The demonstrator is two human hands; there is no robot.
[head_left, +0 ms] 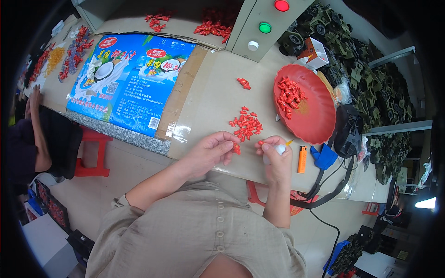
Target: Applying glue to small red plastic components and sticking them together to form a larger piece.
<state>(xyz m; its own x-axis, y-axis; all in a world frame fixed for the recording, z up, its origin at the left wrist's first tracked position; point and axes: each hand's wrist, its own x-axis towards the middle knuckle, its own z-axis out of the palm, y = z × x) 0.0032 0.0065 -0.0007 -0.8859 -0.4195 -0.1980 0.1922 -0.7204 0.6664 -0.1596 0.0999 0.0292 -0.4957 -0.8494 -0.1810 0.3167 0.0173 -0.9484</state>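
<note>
Over the near edge of the table, my left hand (214,150) pinches a small red plastic figure piece (236,148) between thumb and fingers. Close beside it, my right hand (277,162) is closed around a small white bottle (280,148) with a yellow pointed nozzle. A tiny red part (261,142) shows at the right fingertips. Just beyond both hands lies a loose pile of small red parts (247,126). Farther back, a red figure (243,83) rests alone. To the right, a scalloped red bowl (309,127) holds more red pieces (289,95).
An orange lighter (302,160), a blue strap (324,157) and a black device (348,132) with a cable lie at right. Dark green toy vehicles (371,88) are heaped behind. A metal box (257,28) with buttons stands at the back. Blue printed cardboard (125,81) and another person's arm (39,134) are at left.
</note>
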